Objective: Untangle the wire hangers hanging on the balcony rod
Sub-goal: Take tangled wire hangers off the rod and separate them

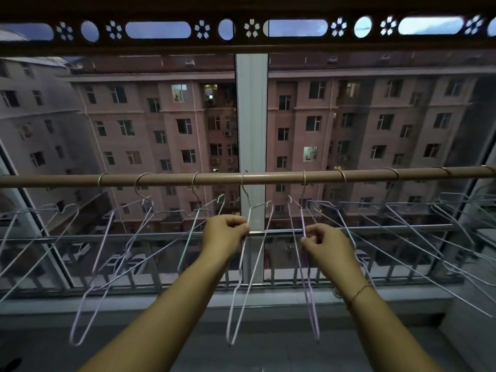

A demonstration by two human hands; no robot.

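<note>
A brown balcony rod [268, 178] runs across the view with several pale wire hangers hooked on it. My left hand [224, 233] pinches the wire of a white hanger [243, 296] hanging near the middle. My right hand [326, 244] pinches a purple hanger [311, 312] just to the right of it. The two held hangers hang apart from each other. Hangers to the left [88, 299] and to the right [418, 237] overlap and cross one another.
Behind the rod stand a white window post [251, 116], glass panes and a metal railing [375, 229]. A dark carved valance [241, 30] runs overhead. A grey sill [188, 299] lies below, with a tiled floor under my arms.
</note>
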